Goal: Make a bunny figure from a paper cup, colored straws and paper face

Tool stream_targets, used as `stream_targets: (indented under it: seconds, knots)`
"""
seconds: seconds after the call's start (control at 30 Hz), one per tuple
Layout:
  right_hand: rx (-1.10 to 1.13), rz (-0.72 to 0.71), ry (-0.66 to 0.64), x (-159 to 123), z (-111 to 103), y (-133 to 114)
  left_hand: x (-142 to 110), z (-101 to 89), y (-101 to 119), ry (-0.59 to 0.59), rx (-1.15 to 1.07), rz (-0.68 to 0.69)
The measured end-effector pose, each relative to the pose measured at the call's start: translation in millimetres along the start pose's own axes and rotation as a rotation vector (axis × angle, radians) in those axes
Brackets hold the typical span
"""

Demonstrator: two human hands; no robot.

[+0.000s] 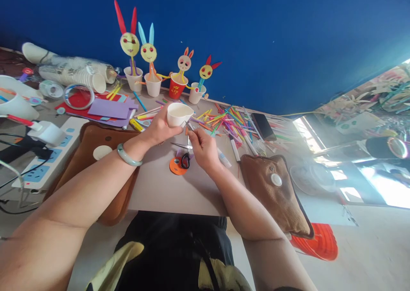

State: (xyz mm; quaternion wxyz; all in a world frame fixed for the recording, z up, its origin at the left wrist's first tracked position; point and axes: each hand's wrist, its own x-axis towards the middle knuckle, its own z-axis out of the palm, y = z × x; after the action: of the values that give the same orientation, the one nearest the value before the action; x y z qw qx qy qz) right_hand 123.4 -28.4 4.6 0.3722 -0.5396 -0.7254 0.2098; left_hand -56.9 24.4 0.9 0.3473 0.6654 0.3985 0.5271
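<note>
My left hand, fingers closed round it, holds up a white paper cup whose mouth is pressed into a pointed oval. My right hand is closed in a pinch just right of the cup. Its fingers hold a slim, dark-tipped tool against or very near the cup's side; its kind is too small to tell. Below the hands, a pair of black-handled scissors lies with its blades apart. The handles rest on an orange paper disc with a face drawn on it.
Cups with rabbit-faced figures, one a red cup, stand along the blue wall. Colourful strips and a phone lie behind my hands. Brown pouches flank me, one a right pouch. A power strip with cables lies left.
</note>
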Motion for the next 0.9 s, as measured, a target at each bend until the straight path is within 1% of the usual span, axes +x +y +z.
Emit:
stream_targets:
  seconds: [0.13, 0.2, 0.33, 0.43, 0.57, 0.7, 0.9]
  knots:
    - [-0.028, -0.024, 0.020, 1, -2, -1, 0, -5.7, 5, -0.056, -0.177, -0.114]
    - [-0.039, -0.030, 0.027, 2, -3, 0, 1, -8.3, 6, -0.071, -0.239, -0.146]
    - [-0.052, -0.059, 0.027, 3, -5, 1, 4, -12.2, 4, -0.075, -0.257, -0.128]
    - [-0.057, -0.087, -0.011, 2, -7, 0, 4, -15.0, 5, -0.081, -0.244, -0.123]
    - [-0.102, -0.106, -0.039, 0, -11, -4, 4, -18.4, 7, -0.158, -0.248, -0.144]
    - [-0.153, -0.105, -0.029, -2, -14, -7, 5, -19.9, 6, -0.209, -0.229, -0.099]
    - [-0.257, -0.151, 0.031, -3, -14, -5, 4, -20.4, 7, -0.245, -0.342, -0.163]
